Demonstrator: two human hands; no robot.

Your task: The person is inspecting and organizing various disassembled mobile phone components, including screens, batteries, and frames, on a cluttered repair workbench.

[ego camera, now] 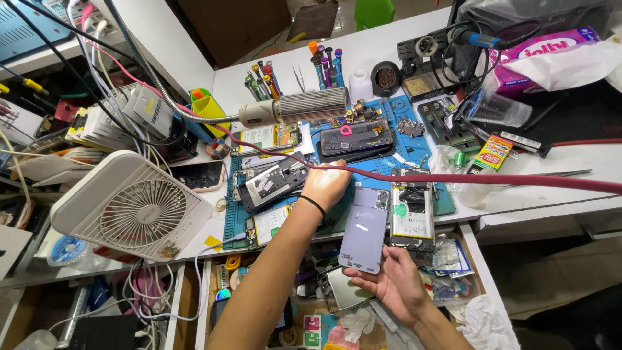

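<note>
The right hand [393, 285] is holding a purple phone back cover [365, 230] flat, showing its inside. The left hand [326, 185] is reaching over the blue repair mat [337, 217]; I cannot tell its grip.

Head-worn, looking steeply down from close above over the cluttered desk [557, 175], facing its far edge; single view only.

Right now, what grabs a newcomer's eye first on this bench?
The blue mat at centre, crowded with opened phones. The right hand holds a lilac back cover by its lower end at the near edge, while the left hand reaches onto the mat beside a gutted phone. A white desk fan lies at left.
</note>
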